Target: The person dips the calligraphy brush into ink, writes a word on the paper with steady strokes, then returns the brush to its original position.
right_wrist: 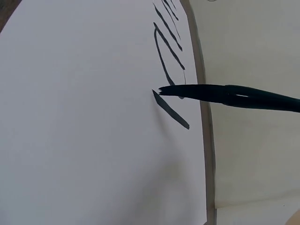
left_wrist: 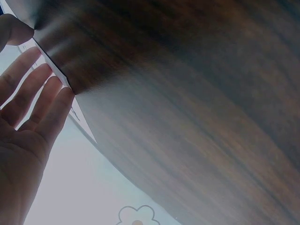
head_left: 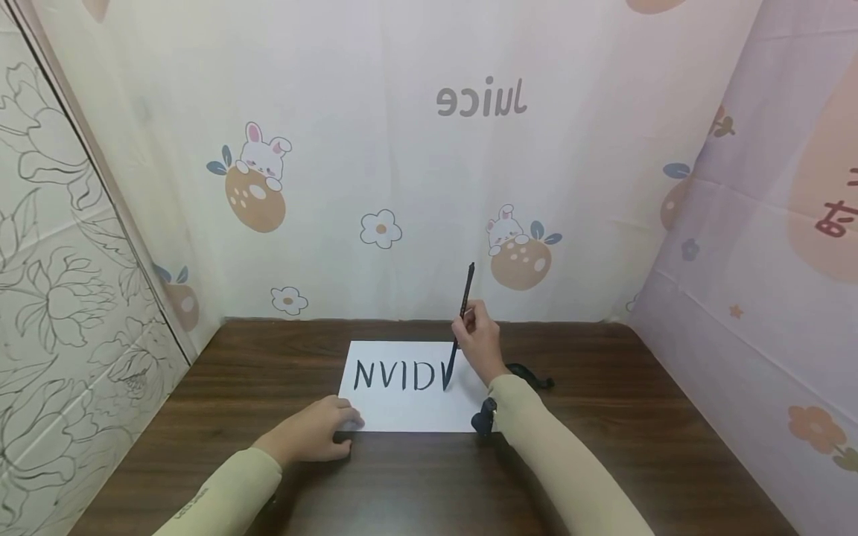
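A white sheet of paper [head_left: 402, 413] lies on the dark wood table [head_left: 415, 484], with black brushed letters [head_left: 404, 376] reading N, V, I, D and one further slanted stroke [right_wrist: 171, 111]. My right hand [head_left: 484, 342] pinches a black calligraphy brush [head_left: 467, 290] by its handle, bristles down over the sheet. In the right wrist view the slightly split bristle tip of the brush [right_wrist: 187, 91] is right beside the top of that last stroke. My left hand [head_left: 315, 432] rests at the paper's lower left corner, fingers extended onto it; the left wrist view shows these fingers [left_wrist: 56, 112] nearly straight.
A black curved object [head_left: 532, 377] lies on the table just beyond the right wrist. A small dark device [head_left: 484, 418] sits at the right cuff. Behind the table hangs a printed curtain [head_left: 335, 149], with patterned cloth at both sides.
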Demonstrator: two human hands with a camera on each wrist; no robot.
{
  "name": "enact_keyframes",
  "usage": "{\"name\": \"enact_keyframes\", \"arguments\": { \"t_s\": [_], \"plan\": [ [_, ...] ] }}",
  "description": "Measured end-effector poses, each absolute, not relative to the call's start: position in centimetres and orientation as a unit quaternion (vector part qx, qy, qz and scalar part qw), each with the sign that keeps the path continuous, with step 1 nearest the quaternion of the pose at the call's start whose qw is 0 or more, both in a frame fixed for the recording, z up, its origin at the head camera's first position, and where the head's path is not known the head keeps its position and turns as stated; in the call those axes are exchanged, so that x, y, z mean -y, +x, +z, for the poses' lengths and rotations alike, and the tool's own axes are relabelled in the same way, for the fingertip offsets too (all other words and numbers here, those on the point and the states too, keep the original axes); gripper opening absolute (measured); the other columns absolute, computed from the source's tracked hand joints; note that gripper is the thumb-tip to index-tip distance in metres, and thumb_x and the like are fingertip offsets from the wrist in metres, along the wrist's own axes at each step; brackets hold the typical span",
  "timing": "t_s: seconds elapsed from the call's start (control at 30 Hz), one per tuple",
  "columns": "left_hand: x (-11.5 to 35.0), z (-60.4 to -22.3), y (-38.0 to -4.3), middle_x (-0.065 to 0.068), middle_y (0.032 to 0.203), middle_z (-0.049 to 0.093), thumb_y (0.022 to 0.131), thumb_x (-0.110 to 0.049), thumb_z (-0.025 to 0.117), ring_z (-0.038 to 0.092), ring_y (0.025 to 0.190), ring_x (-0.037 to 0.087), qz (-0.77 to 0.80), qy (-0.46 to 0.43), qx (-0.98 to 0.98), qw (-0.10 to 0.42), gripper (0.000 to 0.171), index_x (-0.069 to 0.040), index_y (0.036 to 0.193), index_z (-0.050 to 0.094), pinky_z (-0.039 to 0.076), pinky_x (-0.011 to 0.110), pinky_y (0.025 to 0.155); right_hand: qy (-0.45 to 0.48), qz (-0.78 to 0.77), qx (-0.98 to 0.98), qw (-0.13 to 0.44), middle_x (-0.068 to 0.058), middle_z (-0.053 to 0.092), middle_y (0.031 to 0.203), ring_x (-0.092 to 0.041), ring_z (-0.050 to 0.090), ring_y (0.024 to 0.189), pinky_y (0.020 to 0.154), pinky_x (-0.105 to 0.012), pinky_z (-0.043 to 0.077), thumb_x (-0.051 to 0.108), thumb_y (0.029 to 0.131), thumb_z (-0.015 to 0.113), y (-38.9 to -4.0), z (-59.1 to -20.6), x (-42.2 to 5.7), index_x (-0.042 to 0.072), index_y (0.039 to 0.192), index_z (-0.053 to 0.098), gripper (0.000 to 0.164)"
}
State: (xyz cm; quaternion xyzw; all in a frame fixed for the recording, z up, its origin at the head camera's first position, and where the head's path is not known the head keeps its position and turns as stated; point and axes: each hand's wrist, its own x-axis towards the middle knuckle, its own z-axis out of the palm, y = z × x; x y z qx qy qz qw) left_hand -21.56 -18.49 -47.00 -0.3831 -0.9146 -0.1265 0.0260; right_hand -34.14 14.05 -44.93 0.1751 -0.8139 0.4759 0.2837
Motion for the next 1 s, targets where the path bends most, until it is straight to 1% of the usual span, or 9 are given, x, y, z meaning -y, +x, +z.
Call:
{"name": "enact_keyframes", "arguments": {
  "t_s": [0.17,0.43,0.67,0.8,1.0],
  "plan": [
    [18.5,-47.0,-21.5,-0.003,0.101,0.065,0.082,-0.018,0.075,0.059,0.097,0.015,-0.129,-0.382,0.915,0.023,0.027,-0.01,0.108,0.072,0.053,0.037,0.086,0.166,0.473,0.816,0.289,-0.002,0.056,0.081,-0.017,0.055,0.069,0.057,-0.028,0.051,0.008,0.094,0.057,-34.3,-44.5,-14.4,0.008,0.111,0.054,0.017],
    [18.5,-47.1,-21.5,-0.004,0.102,0.065,0.082,-0.018,0.075,0.059,0.098,0.015,-0.129,-0.38,0.916,0.02,0.027,-0.01,0.108,0.072,0.053,0.037,0.087,0.152,0.471,0.819,0.292,-0.002,0.057,0.084,-0.017,0.056,0.072,0.061,-0.031,0.052,0.011,0.095,0.058,-34.4,-44.3,-14.9,0.012,0.112,0.053,0.017],
    [18.4,-46.9,-21.5,-0.004,0.102,0.065,0.082,-0.018,0.075,0.059,0.097,0.015,-0.132,-0.375,0.917,0.015,0.027,-0.01,0.108,0.073,0.053,0.037,0.085,0.154,0.455,0.819,0.316,-0.003,0.058,0.085,-0.018,0.057,0.073,0.061,-0.031,0.053,0.012,0.097,0.057,-34.6,-44.4,-15.5,0.01,0.113,0.052,0.017],
    [18.5,-47.0,-21.6,-0.003,0.101,0.066,0.082,-0.018,0.074,0.059,0.097,0.015,-0.129,-0.379,0.916,0.019,0.027,-0.01,0.108,0.072,0.053,0.038,0.086,0.154,0.448,0.817,0.33,-0.005,0.058,0.086,-0.019,0.056,0.075,0.062,-0.033,0.051,0.011,0.097,0.056,-34.8,-44.4,-15.8,0.008,0.114,0.052,0.018],
    [18.7,-47.3,-21.7,-0.003,0.1,0.065,0.082,-0.018,0.074,0.059,0.096,0.015,-0.126,-0.393,0.91,0.036,0.027,-0.01,0.107,0.072,0.053,0.037,0.086,0.144,0.445,0.822,0.325,-0.006,0.059,0.09,-0.019,0.057,0.08,0.067,-0.036,0.053,0.013,0.1,0.054,-34.8,-44.3,-16.3,0.007,0.118,0.052,0.019]
  ]
}}
